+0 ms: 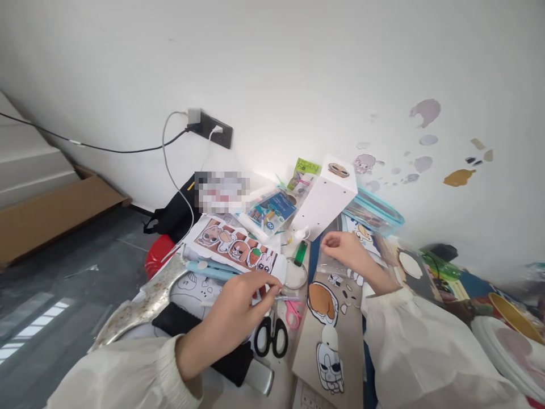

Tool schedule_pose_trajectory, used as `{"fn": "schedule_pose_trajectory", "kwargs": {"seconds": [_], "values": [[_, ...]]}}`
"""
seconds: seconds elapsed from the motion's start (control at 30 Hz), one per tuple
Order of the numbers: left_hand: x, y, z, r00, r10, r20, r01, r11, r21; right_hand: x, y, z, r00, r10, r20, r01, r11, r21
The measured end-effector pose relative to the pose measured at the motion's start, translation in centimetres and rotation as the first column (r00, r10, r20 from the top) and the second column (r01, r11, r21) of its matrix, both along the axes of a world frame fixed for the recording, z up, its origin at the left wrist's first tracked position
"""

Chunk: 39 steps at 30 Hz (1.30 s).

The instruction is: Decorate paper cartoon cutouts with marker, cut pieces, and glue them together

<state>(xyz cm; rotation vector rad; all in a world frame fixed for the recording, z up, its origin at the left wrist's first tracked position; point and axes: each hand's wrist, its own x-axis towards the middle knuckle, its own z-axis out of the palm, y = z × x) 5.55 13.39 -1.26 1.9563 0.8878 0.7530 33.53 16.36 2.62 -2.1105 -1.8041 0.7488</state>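
Presently the left hand (238,301) pinches a thin pen-like tool (286,297) above the black scissors (271,335) — right hand (340,245) grips a clear sticker sheet (330,267) — steady placement judged next.

A white box (326,199) bearing a cartoon sticker is being seen standing tilted at twelve o'clock on the cluttered table. A green lighter (300,253) is lying just below it. At ten o'clock, a printed sheet of cartoon animals (234,247) is lying flat. A wall socket (215,129) with a white charger (194,116) is being shown at eleven o'clock. A teal-rimmed plastic case (374,211) is resting at one o'clock, beneath sticker scraps (426,111) on the wall. A cardboard box (51,210) is lying at nine o'clock.
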Motion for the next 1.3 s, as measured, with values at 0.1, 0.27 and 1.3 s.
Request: {"fn": "schedule_pose_trajectory", "kwargs": {"seconds": [0.1, 0.27, 1.3], "values": [[0.0, 0.2, -0.3, 1.000, 0.019, -0.012, -0.019, 1.000, -0.001, -0.4, 1.0, -0.9, 0.998, 0.060, 0.031, -0.057, 0.996, -0.063], [-0.1, 0.1, -0.3, 1.000, 0.022, -0.022, -0.022, 0.999, 0.025, -0.1, 0.7, -0.3, 0.994, 0.095, 0.053, -0.088, 0.990, -0.113], [0.8, 1.0, -3.5, 0.927, 0.036, -0.374, 0.211, 0.774, 0.597, 2.0, -5.8, -1.0, 0.639, 0.429, 0.638, -0.652, 0.743, 0.153]]}}
